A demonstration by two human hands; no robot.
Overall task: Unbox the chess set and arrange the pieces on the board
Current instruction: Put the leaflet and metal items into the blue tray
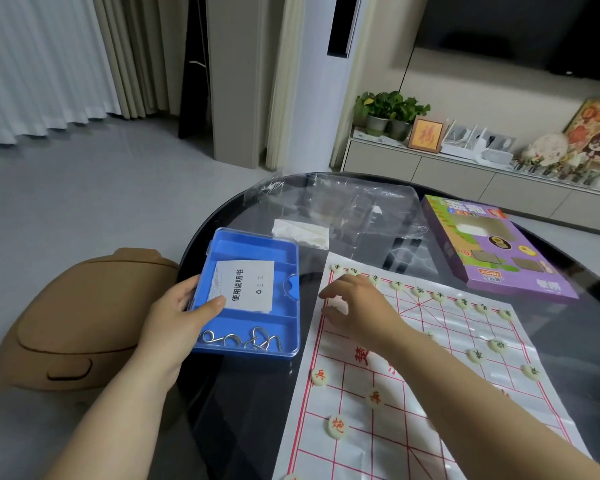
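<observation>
Your left hand (177, 313) grips the blue box (250, 247) at its near edge, thumb on top; inside it I see only a paper sheet (246, 285) and some bent metal rings (243, 339). Your right hand (357, 306) is over the far left corner of the board (413, 393), fingers curled around one pale piece (336, 303), while other pieces (418, 291) stand in a row along the far edge. They look small, light and smooth, so I think it is best to pinch each by its rim, and the thin board may slide on the glossy table (250, 410).
</observation>
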